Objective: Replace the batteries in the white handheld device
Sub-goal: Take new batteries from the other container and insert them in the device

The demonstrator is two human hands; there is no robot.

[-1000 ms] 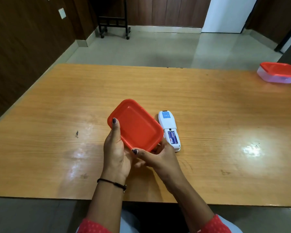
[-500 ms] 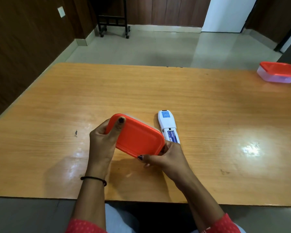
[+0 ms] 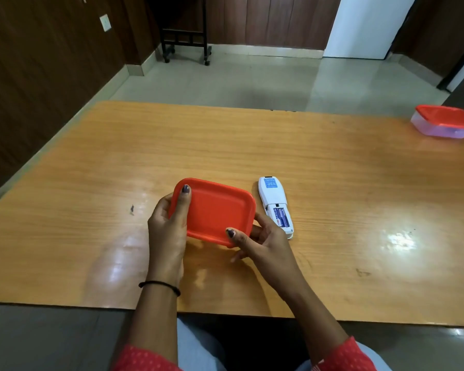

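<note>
The white handheld device point(image 3: 272, 196) lies on the bench point(image 3: 252, 145) just right of centre frame. Its back cover is off and its batteries point(image 3: 281, 216) show in the open bay. The step in hand looks like getting at fresh cells. Both hands are busy with a red lid point(image 3: 217, 210) just left of the device, and whatever sits under it is hidden from me. The left grip point(image 3: 168, 231) wraps the lid's left edge, thumb laid flat on top and fingers curled behind. The right grip point(image 3: 263, 242) pinches the lower right corner, thumb on top and fingers round the side, close beside the device. Next, I'd judge, the lid wants prising up at one corner while the other hand steadies it. A second red-lidded tub point(image 3: 443, 121) sits at the upper right.
</note>
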